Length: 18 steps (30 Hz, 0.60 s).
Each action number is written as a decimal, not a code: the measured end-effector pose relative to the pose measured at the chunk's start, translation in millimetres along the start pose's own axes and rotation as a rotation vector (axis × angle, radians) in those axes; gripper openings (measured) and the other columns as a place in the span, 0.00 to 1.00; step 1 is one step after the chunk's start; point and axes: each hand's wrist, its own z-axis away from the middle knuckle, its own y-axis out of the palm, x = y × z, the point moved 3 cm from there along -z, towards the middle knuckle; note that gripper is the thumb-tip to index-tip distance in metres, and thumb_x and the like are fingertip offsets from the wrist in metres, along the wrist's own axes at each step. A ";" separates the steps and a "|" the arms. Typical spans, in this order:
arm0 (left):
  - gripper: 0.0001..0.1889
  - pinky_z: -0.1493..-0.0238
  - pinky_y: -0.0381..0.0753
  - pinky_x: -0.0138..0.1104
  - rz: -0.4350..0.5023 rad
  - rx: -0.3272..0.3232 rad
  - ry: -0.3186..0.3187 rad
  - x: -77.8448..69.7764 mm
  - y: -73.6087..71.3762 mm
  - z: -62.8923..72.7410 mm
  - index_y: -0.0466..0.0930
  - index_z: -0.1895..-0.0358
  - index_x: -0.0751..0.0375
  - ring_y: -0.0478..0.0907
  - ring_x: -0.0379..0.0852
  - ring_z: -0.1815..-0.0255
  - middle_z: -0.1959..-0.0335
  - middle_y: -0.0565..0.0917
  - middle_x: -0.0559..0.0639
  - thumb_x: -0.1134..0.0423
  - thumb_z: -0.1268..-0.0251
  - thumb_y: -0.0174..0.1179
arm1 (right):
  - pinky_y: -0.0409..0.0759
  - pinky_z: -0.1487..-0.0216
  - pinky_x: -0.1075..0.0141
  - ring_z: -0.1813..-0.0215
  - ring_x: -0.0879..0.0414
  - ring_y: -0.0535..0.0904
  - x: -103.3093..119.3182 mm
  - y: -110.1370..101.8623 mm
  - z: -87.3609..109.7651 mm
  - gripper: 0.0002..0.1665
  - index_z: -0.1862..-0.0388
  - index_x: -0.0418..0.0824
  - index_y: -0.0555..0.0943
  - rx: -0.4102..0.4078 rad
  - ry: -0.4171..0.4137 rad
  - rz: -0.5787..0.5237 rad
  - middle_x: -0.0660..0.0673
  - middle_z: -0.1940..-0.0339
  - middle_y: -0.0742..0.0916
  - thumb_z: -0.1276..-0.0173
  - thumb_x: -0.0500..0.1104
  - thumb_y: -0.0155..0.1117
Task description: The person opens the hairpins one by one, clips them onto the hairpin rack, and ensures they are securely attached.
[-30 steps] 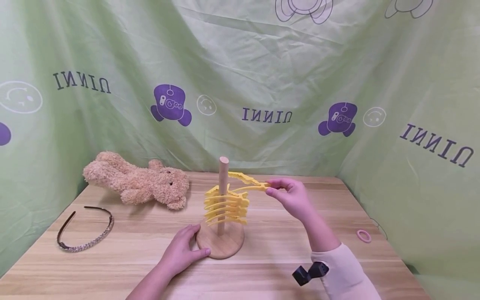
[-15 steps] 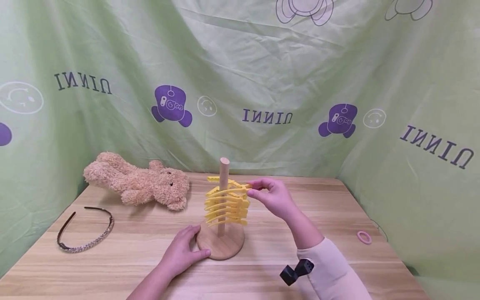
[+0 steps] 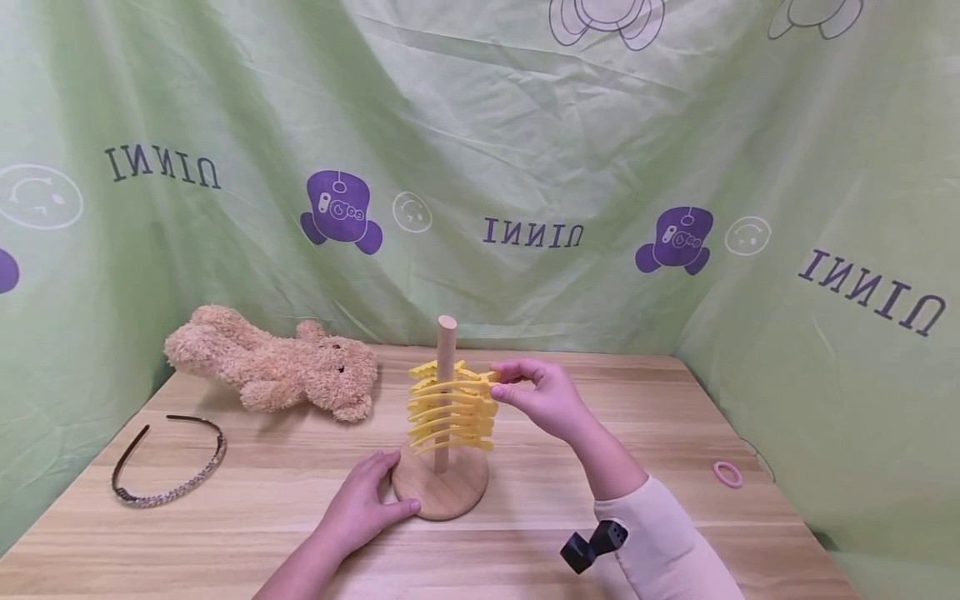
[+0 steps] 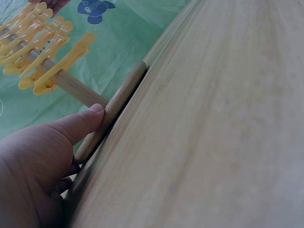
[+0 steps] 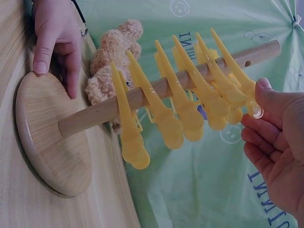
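My left hand [image 3: 360, 504] grips the edge of the round wooden base [image 3: 459, 493], thumb on its rim, as the left wrist view also shows. A wooden post [image 3: 447, 342] rises upright from that base. Several yellow alligator hair clips [image 5: 164, 121] are clamped across the post, one above another, their handle ends toward the right. At the top of this stack, my right hand [image 3: 543, 396] pinches the uppermost hair clip [image 5: 236, 67] by its handle end between thumb and fingers. This clip's long arms lie on either side of the post.
A tan teddy bear [image 3: 277, 358] lies on its side at the back left of the wooden table [image 3: 570, 533]. In front of it is a dark headband [image 3: 176, 492] with a beaded band. A pink ring [image 3: 727, 475] lies at the right. Green printed cloth hangs behind.
My right hand has moved left and slightly down, carrying the hair clip from beside the post to around it. Its spread arms have come closer together. The left hand has stayed on the base.
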 end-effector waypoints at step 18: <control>0.46 0.28 0.61 0.60 -0.003 0.003 0.011 -0.8 -1.4 1.1 0.71 0.34 0.70 0.63 0.69 0.29 0.33 0.72 0.70 0.44 0.55 0.75 | 0.79 0.40 0.54 0.43 0.44 0.79 -0.7 -1.7 4.8 0.27 0.38 0.36 0.77 0.080 -0.041 -0.012 0.38 0.46 0.85 0.35 0.42 0.69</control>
